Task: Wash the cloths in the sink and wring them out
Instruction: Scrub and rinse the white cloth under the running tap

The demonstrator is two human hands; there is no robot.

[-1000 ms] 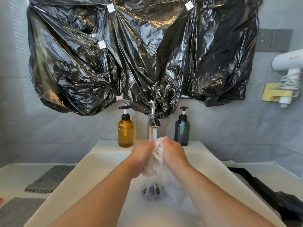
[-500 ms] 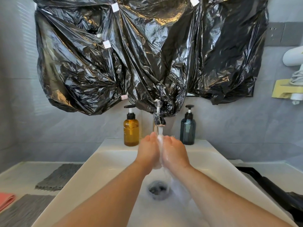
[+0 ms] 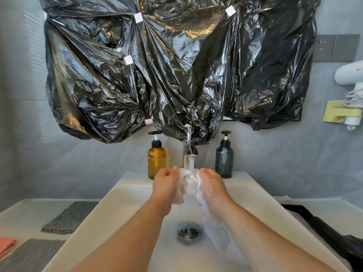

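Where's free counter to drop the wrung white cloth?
Left counter: a bare strip behind the grey cloth, against the wall; in front of it the second grey cloth and pink cloth crowd the near corner. Right counter: bare behind the black item. The sink ledge holds the faucet and two bottles.

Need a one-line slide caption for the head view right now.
Both hands, left hand and right hand, bunch a white cloth under the running tap over the sink.
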